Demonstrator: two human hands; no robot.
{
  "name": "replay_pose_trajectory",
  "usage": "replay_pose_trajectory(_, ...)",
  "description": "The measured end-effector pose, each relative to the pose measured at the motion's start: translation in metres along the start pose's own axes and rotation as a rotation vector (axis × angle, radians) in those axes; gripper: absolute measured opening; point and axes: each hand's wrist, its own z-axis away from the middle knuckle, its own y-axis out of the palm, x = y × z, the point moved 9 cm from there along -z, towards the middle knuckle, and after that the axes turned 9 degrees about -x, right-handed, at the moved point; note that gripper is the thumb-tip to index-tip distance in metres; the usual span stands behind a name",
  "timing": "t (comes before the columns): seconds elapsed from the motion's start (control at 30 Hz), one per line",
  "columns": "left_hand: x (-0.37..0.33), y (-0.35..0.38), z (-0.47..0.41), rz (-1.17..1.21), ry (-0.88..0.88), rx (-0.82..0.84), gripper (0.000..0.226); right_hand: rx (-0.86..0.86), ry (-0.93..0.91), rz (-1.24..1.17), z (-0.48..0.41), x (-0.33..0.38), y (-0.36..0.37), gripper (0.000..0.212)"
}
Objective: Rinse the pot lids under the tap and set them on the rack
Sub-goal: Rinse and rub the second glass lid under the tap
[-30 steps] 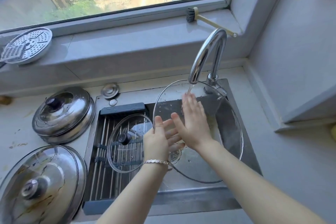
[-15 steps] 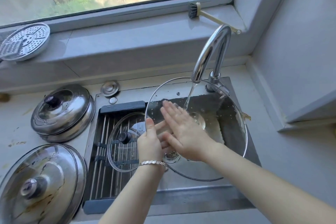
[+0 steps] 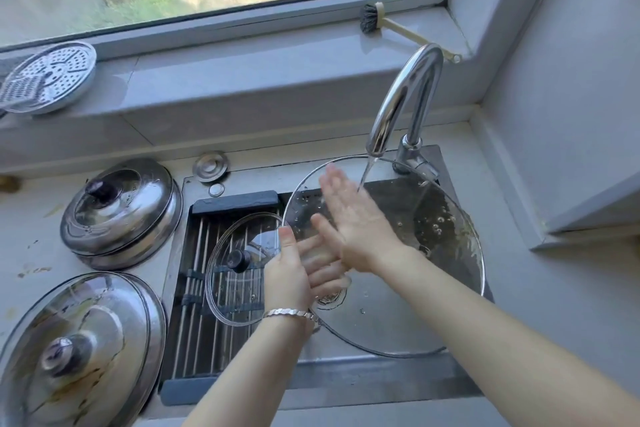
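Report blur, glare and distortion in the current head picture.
Head view: fingertips of the right hand smeared by motion near the tap; daylight glints hard on the domed steel lid and tap; wide-angle lens bows the window frame; large glass lid shows mostly by its rim.

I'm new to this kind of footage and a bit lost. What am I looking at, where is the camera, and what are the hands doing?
There is no machine here. These are a person's two bare hands, filmed by one wide camera worn on the head, which looks down at a kitchen sink. The left hand holds a big glass lid by its edge, thumb on top, under the running tap. The right hand lies flat on the glass with straight fingers. A small glass lid lies on the rack over the sink's left part. A domed steel lid and a flatter steel lid sit on the counter. The windowsill holds a metal plate with holes and a brush.
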Motion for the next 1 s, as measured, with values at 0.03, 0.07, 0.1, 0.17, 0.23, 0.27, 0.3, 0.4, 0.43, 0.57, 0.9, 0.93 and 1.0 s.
replay_pose_trajectory(0.03, -0.002, -0.002, -0.002, 0.005, 0.003, 0.013, 0.059, 0.009, 0.117, 0.035, -0.003, -0.024, -0.001, 0.069)
replay_pose_trajectory(0.07, -0.004, -0.005, -0.003, 0.000, 0.017, 0.018, 0.059, 0.013, 0.223, 0.067, -0.003, -0.045, -0.002, 0.068)
replay_pose_trajectory(0.1, -0.006, -0.007, -0.004, -0.005, 0.028, 0.019, 0.059, -0.003, 0.294, 0.087, 0.000, -0.060, -0.003, 0.068)
replay_pose_trajectory(0.17, -0.006, -0.010, -0.003, -0.025, 0.027, 0.019, 0.058, -0.062, 0.377, 0.104, 0.008, -0.074, -0.005, 0.069)
replay_pose_trajectory(0.23, -0.001, -0.007, 0.000, -0.022, -0.006, 0.022, 0.057, -0.106, 0.494, 0.068, 0.013, -0.074, -0.004, 0.070)
replay_pose_trajectory(0.27, 0.002, -0.003, 0.002, -0.021, -0.020, 0.024, 0.056, -0.102, 0.558, 0.024, 0.014, -0.072, -0.002, 0.071)
replay_pose_trajectory(0.3, 0.006, 0.003, 0.004, -0.027, -0.036, 0.036, 0.056, -0.092, 0.599, -0.031, 0.011, -0.065, 0.002, 0.071)
replay_pose_trajectory(0.4, 0.019, 0.014, 0.006, -0.012, -0.074, 0.012, 0.060, -0.090, 0.426, -0.133, -0.005, -0.020, 0.009, 0.068)
replay_pose_trajectory(0.43, 0.018, 0.011, 0.003, -0.010, -0.037, -0.032, 0.060, -0.075, 0.297, -0.148, -0.008, 0.000, 0.011, 0.067)
replay_pose_trajectory(0.57, 0.002, -0.012, -0.010, -0.014, 0.081, -0.189, 0.049, 0.048, -0.146, -0.179, 0.023, 0.051, 0.018, 0.062)
replay_pose_trajectory(0.9, -0.014, -0.003, -0.006, 0.085, 0.173, -0.102, 0.058, -0.078, -0.156, -0.072, 0.004, 0.042, -0.006, 0.069)
replay_pose_trajectory(0.93, -0.019, -0.005, -0.007, 0.086, 0.201, -0.120, 0.056, -0.064, -0.228, -0.076, 0.008, 0.053, -0.006, 0.066)
replay_pose_trajectory(1.0, -0.031, -0.013, -0.010, 0.103, 0.246, -0.133, 0.054, -0.058, -0.407, -0.115, 0.032, 0.070, 0.001, 0.062)
